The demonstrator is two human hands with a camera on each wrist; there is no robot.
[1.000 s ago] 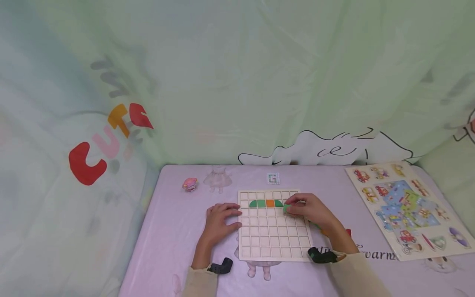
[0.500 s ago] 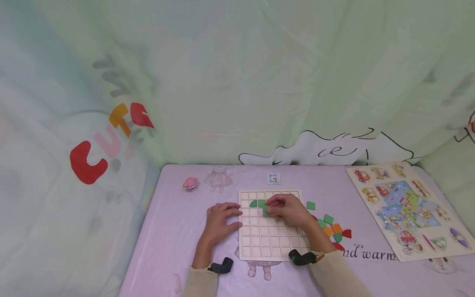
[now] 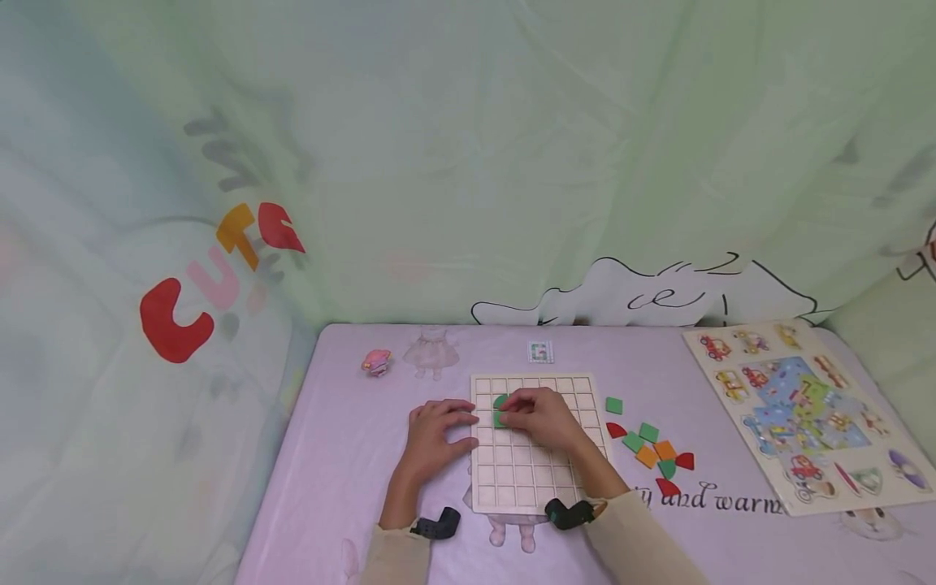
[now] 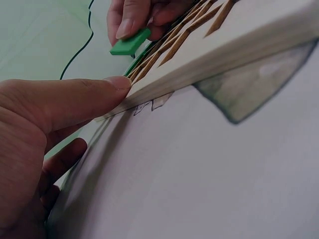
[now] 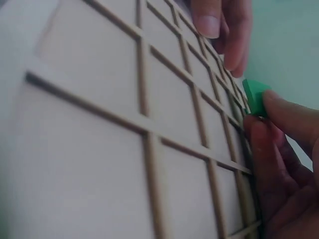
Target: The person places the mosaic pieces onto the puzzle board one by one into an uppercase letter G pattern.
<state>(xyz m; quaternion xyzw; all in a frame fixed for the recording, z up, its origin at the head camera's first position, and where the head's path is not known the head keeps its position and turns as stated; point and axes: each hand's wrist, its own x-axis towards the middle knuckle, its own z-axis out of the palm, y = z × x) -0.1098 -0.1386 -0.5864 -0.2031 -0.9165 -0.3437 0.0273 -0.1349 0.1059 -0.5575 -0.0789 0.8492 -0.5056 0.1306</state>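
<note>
Green square pinched by right hand, just above board; left hand, fingers loosely spread, touching board's edge. Coloured pieces right of both hands.

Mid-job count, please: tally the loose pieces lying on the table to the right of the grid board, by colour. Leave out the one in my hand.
Green pieces: 4
Red pieces: 3
Orange pieces: 2
Total: 9
</note>
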